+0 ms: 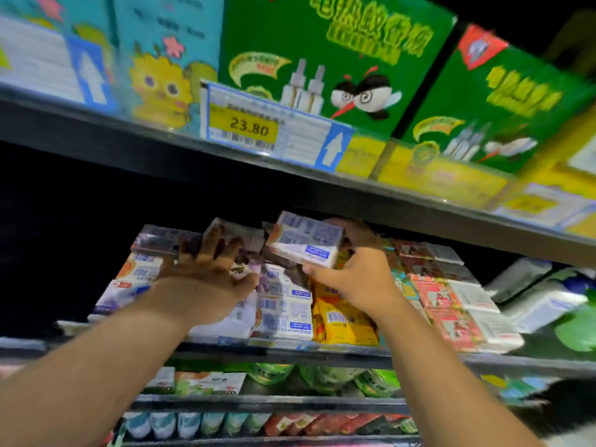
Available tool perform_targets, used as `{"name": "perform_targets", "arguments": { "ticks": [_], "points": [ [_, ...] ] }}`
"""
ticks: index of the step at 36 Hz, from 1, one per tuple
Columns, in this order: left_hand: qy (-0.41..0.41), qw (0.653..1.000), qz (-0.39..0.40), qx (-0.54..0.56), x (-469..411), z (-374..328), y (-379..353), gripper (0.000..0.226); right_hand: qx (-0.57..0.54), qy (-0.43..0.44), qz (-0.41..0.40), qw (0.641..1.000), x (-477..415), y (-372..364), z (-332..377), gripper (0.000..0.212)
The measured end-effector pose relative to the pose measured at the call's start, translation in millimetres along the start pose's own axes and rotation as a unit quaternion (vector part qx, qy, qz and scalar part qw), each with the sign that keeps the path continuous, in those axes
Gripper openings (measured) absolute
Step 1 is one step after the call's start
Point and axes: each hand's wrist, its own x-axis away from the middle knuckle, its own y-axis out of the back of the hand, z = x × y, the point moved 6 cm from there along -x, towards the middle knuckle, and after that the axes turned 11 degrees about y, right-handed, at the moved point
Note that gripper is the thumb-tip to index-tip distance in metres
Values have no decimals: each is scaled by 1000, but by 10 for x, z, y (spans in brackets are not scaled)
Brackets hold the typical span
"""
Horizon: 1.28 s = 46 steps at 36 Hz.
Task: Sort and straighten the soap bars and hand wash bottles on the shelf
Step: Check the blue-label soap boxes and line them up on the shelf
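Observation:
My right hand [356, 269] grips a white and purple soap box [304, 241], holding it tilted above the stacked soap bars in the middle shelf [290, 348]. Its fingers wrap the box's right end and its thumb is under the front edge. My left hand [209, 272] lies with spread fingers on top of the white and purple soap packs [280, 304] at the left of the stack. Yellow soap packs [345, 321] sit under my right hand, and pink and white soap packs [451, 304] lie to the right.
The upper shelf holds green mosquito repellent boxes [329, 59], a blue box [161, 59] and a price tag reading 23.80 [251, 124]. Its dark underside hangs close above the held box. Green pouches [322, 375] and bottles fill the lower shelves. White packs [541, 304] lie at the far right.

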Motion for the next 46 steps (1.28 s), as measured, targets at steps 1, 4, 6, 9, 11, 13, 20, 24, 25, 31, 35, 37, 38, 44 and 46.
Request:
{"name": "perform_targets", "arguments": {
  "ticks": [1, 4, 6, 9, 11, 13, 20, 24, 25, 31, 35, 37, 38, 44, 46],
  "points": [
    [4, 1000, 16, 1, 19, 4, 17, 101, -17, 4, -15, 1000, 47, 35, 67, 29],
    [28, 999, 19, -2, 72, 1, 47, 89, -63, 26, -43, 997, 184, 92, 222, 43],
    [22, 999, -2, 31, 99, -18, 132, 87, -79, 19, -58, 995, 293, 78, 239, 46],
    [-10, 999, 30, -29, 146, -35, 95, 78, -98, -11, -52, 994, 433, 37, 250, 52],
    [-7, 999, 47, -8, 139, -20, 134, 91, -134, -19, -56, 989, 513, 40, 312, 59],
    [-8, 997, 73, 14, 164, -34, 224, 91, -157, -28, -61, 985, 590, 62, 370, 63],
    [-135, 981, 35, 131, 612, -36, 596, 96, -274, -92, -63, 955, 790, -1, 577, 51],
    [-287, 934, -6, 214, 1057, 37, 585, 79, -382, -141, -78, 910, 898, -299, 699, 44],
    [-311, 915, -28, 254, 1109, 73, 598, 68, -420, -149, -77, 892, 919, -400, 736, 44],
    [-240, 856, -39, 456, 1159, 379, 669, 41, -555, -217, -33, 802, 1014, -833, 989, 73],
    [-183, 799, -6, 573, 1179, 485, 698, 27, -514, -176, 3, 840, 1015, -835, 1138, 51],
    [-156, 758, 27, 633, 1202, 482, 691, 23, -482, -160, -13, 862, 995, -803, 1209, 44],
    [-153, 763, 18, 627, 1199, 491, 694, 21, -480, -152, -23, 863, 984, -797, 1230, 46],
    [-236, 755, 128, 599, 1237, 549, 626, 45, -519, -146, -86, 838, 937, -686, 1298, 32],
    [-270, 815, 93, 504, 1247, 580, 668, 52, -533, -154, -77, 828, 939, -668, 1288, 22]
  ]
}}
